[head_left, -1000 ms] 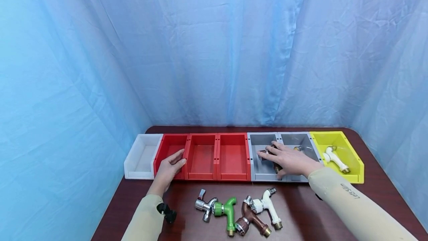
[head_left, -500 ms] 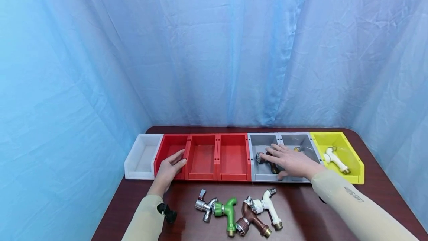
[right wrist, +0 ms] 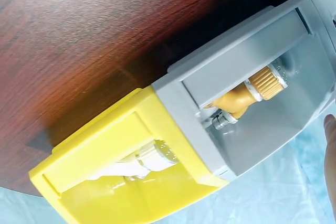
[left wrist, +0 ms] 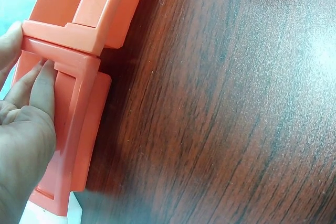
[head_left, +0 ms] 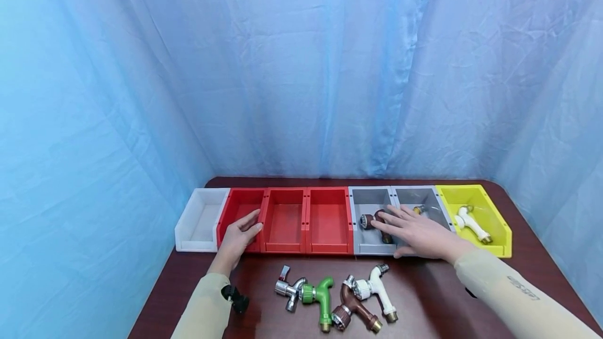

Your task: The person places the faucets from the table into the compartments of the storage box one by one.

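Surface: a dark, wood-grained tabletop (head_left: 438, 292) with a low sheen, enclosed by creased pale-blue fabric curtains (head_left: 301, 67). A row of smooth, moulded plastic bins (head_left: 330, 249) stands along its far side. The hands are well apart. The right hand (head_left: 421, 234) has its fingers spread above the gray bins; contact with the rib-handled brown tap (head_left: 368, 221) in the left gray bin (head_left: 371, 197) I cannot tell. The left hand (head_left: 235, 242) touches the leftmost red bin (head_left: 245, 198) with extended fingers. Nearer lie a chrome lever tap (head_left: 286, 289), green tap (head_left: 324, 300) and glossy white tap (head_left: 383, 292).

Fingers (left wrist: 43, 88) apparently touch the inside of a red bin (left wrist: 80, 108).
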Demonstrator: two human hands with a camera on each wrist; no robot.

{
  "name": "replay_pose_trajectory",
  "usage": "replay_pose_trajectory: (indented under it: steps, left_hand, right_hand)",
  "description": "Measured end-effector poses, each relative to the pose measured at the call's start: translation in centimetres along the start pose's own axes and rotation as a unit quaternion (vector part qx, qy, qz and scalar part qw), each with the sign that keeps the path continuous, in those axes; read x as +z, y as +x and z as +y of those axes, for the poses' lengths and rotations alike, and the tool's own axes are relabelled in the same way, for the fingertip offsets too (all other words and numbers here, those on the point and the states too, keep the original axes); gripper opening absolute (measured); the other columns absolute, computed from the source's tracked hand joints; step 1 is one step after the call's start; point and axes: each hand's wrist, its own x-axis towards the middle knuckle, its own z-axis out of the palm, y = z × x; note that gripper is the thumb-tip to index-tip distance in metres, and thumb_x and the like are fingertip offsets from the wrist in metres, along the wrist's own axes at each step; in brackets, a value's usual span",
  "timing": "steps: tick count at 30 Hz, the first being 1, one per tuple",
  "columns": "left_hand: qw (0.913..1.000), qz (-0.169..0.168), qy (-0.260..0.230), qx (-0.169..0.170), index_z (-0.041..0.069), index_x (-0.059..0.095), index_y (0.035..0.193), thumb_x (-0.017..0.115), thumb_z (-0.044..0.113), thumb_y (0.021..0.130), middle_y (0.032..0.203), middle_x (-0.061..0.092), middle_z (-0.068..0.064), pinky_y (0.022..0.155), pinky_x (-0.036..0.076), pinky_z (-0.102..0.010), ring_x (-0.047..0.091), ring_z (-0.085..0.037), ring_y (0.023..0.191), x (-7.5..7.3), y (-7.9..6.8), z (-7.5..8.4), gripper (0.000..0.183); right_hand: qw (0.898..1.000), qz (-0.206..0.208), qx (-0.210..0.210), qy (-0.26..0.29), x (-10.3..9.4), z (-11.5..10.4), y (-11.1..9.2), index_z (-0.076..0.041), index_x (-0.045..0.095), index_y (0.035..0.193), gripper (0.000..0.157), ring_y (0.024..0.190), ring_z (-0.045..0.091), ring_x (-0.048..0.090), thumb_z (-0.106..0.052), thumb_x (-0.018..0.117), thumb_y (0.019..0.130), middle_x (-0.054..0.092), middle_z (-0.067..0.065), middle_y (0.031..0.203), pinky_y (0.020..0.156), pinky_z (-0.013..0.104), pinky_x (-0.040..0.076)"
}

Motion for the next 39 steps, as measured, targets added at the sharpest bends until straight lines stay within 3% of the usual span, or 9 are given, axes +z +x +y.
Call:
replay_pose_trajectory:
  steps: [7,14,21,32,39]
  left_hand:
    - [1.0000,-0.001,0.000,-0.003,0.032,0.046,0.138,0.073,0.028,0.081,0.136,0.045,0.003,0.084,0.051,-0.041,0.040,-0.028,0.125,0.0,-0.1,0.1,0.063]
    - [1.0000,0.005,0.003,-0.004,0.034,0.047,0.136,0.075,0.029,0.079,0.136,0.045,0.003,0.084,0.051,-0.040,0.041,-0.028,0.124,0.1,-0.2,0.2,0.064]
    - [1.0000,0.006,0.005,-0.002,0.033,0.046,0.137,0.074,0.029,0.079,0.136,0.045,0.003,0.084,0.051,-0.040,0.040,-0.028,0.124,0.1,-0.2,0.1,0.064]
    - [1.0000,0.005,0.002,-0.005,0.033,0.046,0.137,0.075,0.029,0.078,0.136,0.045,0.004,0.084,0.051,-0.040,0.041,-0.028,0.124,0.1,-0.3,0.4,0.067]
    - [1.0000,0.007,0.002,-0.007,0.035,0.046,0.136,0.076,0.033,0.076,0.136,0.045,0.004,0.083,0.051,-0.040,0.041,-0.028,0.124,0.1,-0.4,0.3,0.068]
  right_hand:
    - [1.000,-0.013,0.019,-0.007,-0.6,-0.5,-1.2,-0.024,0.032,0.146,0.081,0.138,0.035,0.016,-0.068,0.048,0.080,0.026,0.005,0.150,0.112,0.045,0.005]
    - [1.000,0.006,0.014,-0.002,-0.5,-1.2,-2.1,-0.023,0.032,0.146,0.082,0.134,0.041,0.022,-0.068,0.049,0.079,0.025,0.004,0.151,0.110,0.038,-0.006]
    - [1.000,0.016,-0.002,0.006,-0.4,-2.0,-2.5,-0.020,0.032,0.146,0.084,0.137,0.039,0.017,-0.067,0.052,0.079,0.024,0.005,0.152,0.110,0.035,-0.013]
    - [0.999,0.006,0.012,0.029,-0.1,-3.1,-2.9,-0.023,0.029,0.147,0.089,0.137,0.037,0.016,-0.063,0.061,0.075,0.022,0.002,0.152,0.109,0.034,-0.016]
    - [0.999,0.027,0.015,0.022,0.3,-2.4,-3.7,-0.022,0.031,0.146,0.088,0.135,0.041,0.020,-0.064,0.060,0.075,0.021,0.003,0.152,0.112,0.040,-0.006]
